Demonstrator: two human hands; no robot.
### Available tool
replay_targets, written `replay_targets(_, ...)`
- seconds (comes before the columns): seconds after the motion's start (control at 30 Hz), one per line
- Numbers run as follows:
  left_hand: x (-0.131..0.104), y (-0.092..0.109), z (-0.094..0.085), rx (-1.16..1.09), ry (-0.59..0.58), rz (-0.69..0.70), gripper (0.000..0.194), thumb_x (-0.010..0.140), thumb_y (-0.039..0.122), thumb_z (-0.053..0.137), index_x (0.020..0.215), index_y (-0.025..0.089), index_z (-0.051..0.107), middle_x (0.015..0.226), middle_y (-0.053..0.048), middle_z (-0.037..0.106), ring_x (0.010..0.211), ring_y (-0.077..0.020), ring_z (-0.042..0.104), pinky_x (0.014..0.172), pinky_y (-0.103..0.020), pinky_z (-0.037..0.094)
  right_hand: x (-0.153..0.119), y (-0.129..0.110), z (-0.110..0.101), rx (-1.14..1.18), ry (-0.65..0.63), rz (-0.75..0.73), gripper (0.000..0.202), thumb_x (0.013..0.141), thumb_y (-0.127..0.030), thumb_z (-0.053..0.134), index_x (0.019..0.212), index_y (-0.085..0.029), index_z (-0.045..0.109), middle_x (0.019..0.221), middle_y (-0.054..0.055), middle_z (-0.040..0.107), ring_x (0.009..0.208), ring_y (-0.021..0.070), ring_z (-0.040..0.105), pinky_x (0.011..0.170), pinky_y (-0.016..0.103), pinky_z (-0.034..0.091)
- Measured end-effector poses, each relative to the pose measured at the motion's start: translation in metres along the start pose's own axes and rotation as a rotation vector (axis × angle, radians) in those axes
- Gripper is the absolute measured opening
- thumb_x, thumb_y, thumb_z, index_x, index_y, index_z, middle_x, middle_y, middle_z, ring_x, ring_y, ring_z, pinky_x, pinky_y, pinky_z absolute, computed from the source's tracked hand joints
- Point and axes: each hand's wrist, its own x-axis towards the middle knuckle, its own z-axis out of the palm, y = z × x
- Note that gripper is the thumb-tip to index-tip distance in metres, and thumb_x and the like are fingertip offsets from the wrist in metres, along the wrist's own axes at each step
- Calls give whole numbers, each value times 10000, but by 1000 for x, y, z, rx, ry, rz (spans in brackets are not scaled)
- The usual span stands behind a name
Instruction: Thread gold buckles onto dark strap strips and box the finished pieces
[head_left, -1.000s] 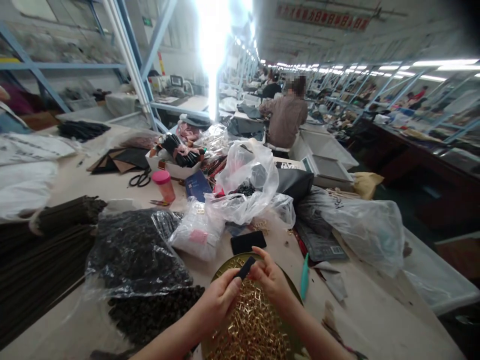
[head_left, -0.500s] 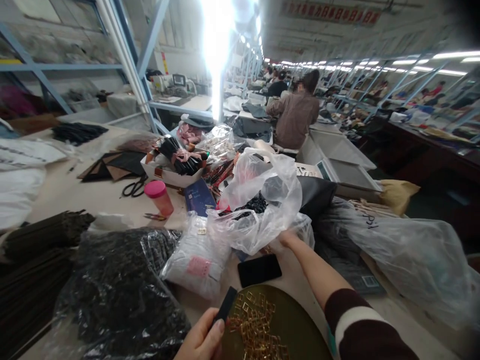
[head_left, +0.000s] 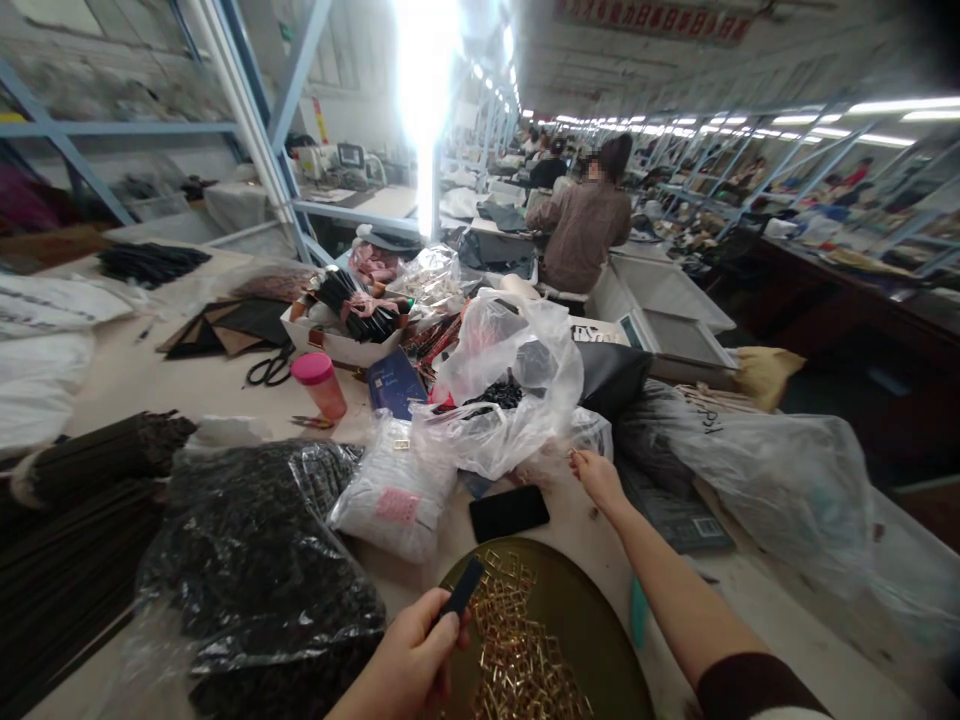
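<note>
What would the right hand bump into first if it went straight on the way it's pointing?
Probably the crumpled, see-through white plastic bag, just ahead of the right hand. Depth is hard to judge here, so it might pass above instead.

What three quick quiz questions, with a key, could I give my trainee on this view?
1. True or false: the left hand holds the dark strip while the right hand is apart from it.
2. What lies just beyond the far rim of the round tray: (a) scissors, (b) black phone, (c) pink-lidded jar?
3. What colour are the small metal frames heaped in that tray?

Key: 1. True; 2. b; 3. Gold.
</note>
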Motion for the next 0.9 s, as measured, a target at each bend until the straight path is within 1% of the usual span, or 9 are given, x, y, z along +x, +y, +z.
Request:
replay_targets(0.13, -17, 15, 19, 57, -17, 60, 237, 757, 385, 416, 729, 154, 465, 654, 26, 515, 351, -32, 343, 354, -184, 220, -67, -11, -32, 403, -66, 98, 441, 881, -406, 291, 941, -120, 621, 843, 122, 691, 683, 160, 651, 592, 276, 516)
replay_targets(0.23, -30, 35, 35, 80, -33, 130, 201, 777, 334, 422, 775, 146, 492, 631, 38, 493, 396, -38, 352, 385, -172, 250, -129, -39, -56, 691, -157, 128, 410, 842, -476, 385, 987, -160, 602, 874, 85, 684, 664, 128, 630, 631, 272, 518)
replay_targets(0.33, -39, 50, 51, 67, -65, 204, 197, 802, 334, 427, 795, 150, 498, 599, 49, 459, 409, -45, 350, 389, -167, 268, -184, -71, -73, 1195, -327, 222, 360, 734, -495, 582, 898, -177, 622, 744, 34, 650, 574, 99, 570, 603, 251, 487)
replay_targets(0.43, -43, 52, 63, 74, -76, 274, 227, 830, 355, 423, 871, 147, 505, 668, 29, 500, 427, -45, 371, 399, -166, 298, -222, -92, -76, 1221, -362, 151, 319, 721, -460, 621, 866, -176, 634, 696, 11, 621, 588, 102, 540, 590, 234, 449)
replay_targets(0.57, -48, 37, 71, 297, -22, 386, 210, 830, 309, 458, 941, 153, 544, 740, 0, 566, 562, -90, 486, 515, -193, 387, -251, -96, -64, 995, -306, -30, 255, 796, -400, 541, 845, -167, 632, 705, 14, 598, 647, 129, 520, 599, 244, 419)
replay_targets(0.67, -54, 25, 77, 553, 63, 461, 146, 810, 244, 494, 903, 163, 572, 809, -25, 616, 737, -151, 555, 666, -248, 429, -263, -94, -55, 968, -338, -62, 225, 824, -354, 489, 858, -166, 609, 704, 12, 584, 634, 132, 516, 589, 251, 422)
replay_targets(0.73, -59, 19, 82, 699, 96, 514, 152, 832, 238, 469, 912, 162, 574, 849, -44, 627, 787, -177, 569, 715, -285, 436, -268, -96, -50, 1022, -352, -56, 184, 815, -311, 481, 842, -171, 598, 712, 12, 588, 639, 139, 529, 588, 257, 431)
replay_targets(0.8, -63, 15, 86, 815, 75, 586, 194, 860, 241, 431, 960, 161, 577, 926, -72, 628, 849, -197, 575, 762, -310, 439, -271, -99, -47, 1105, -347, -26, 118, 760, -229, 519, 826, -179, 602, 772, 18, 614, 715, 155, 556, 658, 272, 449)
replay_targets(0.9, -71, 14, 87, 863, 0, 637, 212, 873, 244, 417, 969, 161, 586, 995, -89, 622, 910, -205, 572, 799, -313, 435, -275, -104, -44, 1358, -431, 161, 272, 645, -109, 546, 893, -201, 607, 884, 13, 644, 844, 167, 579, 794, 297, 444)
